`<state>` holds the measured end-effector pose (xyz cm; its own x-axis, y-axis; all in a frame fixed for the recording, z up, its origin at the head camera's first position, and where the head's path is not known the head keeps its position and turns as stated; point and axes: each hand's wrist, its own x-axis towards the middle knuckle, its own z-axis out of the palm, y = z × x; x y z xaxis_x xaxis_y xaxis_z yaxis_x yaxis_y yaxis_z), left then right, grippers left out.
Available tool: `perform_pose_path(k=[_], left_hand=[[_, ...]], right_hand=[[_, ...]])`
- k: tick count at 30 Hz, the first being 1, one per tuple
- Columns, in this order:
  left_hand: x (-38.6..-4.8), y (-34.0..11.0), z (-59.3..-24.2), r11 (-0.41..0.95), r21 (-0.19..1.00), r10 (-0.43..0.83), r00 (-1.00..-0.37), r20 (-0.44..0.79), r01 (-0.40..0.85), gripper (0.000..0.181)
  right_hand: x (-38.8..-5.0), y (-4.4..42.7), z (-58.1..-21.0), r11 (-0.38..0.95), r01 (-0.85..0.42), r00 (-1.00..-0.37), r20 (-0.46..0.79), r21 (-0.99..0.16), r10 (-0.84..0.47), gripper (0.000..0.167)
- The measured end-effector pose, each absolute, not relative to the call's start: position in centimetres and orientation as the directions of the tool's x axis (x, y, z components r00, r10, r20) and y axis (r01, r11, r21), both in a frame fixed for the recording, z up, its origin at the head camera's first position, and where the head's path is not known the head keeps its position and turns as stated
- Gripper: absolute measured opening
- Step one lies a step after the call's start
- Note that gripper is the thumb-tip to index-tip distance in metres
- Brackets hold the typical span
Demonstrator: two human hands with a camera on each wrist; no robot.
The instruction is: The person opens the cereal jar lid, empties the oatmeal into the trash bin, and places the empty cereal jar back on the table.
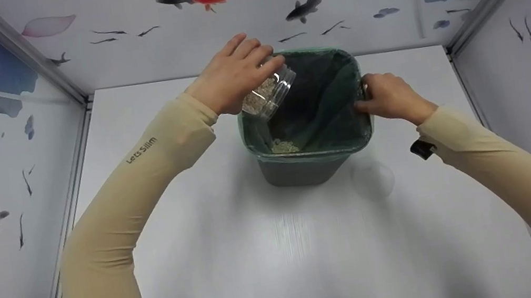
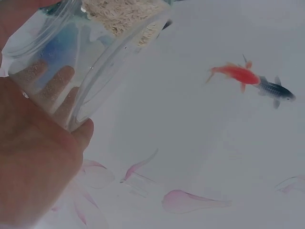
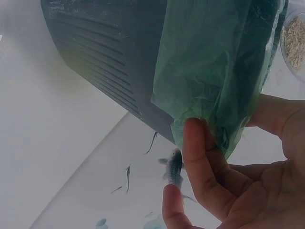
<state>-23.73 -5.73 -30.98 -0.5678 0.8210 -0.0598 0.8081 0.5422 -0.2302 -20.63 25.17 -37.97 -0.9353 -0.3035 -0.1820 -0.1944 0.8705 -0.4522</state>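
In the head view my left hand grips a clear jar partly filled with pale grains. The jar is tilted, its mouth over the left side of a grey bin. A green bin liner lines that bin and folds over its rim. Some pale grains lie inside, near the front left corner. On the right side, my right hand pinches the rim and liner between thumb and fingers. The right wrist view shows the liner hanging down outside the bin wall.
A clear round lid lies on the white table, right of the bin and near its front. Printed panels with fish stand behind the table and on both sides. The bin is close to the back panel.
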Motion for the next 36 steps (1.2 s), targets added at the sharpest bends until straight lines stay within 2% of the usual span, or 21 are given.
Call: perform_pose_path(k=[9,17,27,36], left_hand=[[-22.9,-5.23,-31.04,0.513,-0.292,0.834,-0.549,-0.053,0.807,0.088],[-23.09,-4.75,-30.66,0.524,-0.372,0.801,-0.592,-0.088,0.766,0.085],[-23.54,-5.25,-30.86,0.521,-0.315,0.824,-0.564,-0.059,0.793,0.081],[-23.41,-5.28,-31.13,0.509,-0.345,0.832,-0.553,-0.035,0.789,0.083]], right_hand=[[-20.8,25.16,-38.03,0.873,-0.186,-0.933,-0.197,-0.451,-0.301,0.028],[-20.8,25.2,-38.05,0.874,-0.182,-0.935,-0.196,-0.451,-0.296,0.027],[-20.83,25.12,-38.18,0.878,-0.199,-0.937,-0.178,-0.436,-0.301,0.026],[-20.79,25.11,-38.16,0.881,-0.198,-0.936,-0.184,-0.43,-0.3,0.028]])
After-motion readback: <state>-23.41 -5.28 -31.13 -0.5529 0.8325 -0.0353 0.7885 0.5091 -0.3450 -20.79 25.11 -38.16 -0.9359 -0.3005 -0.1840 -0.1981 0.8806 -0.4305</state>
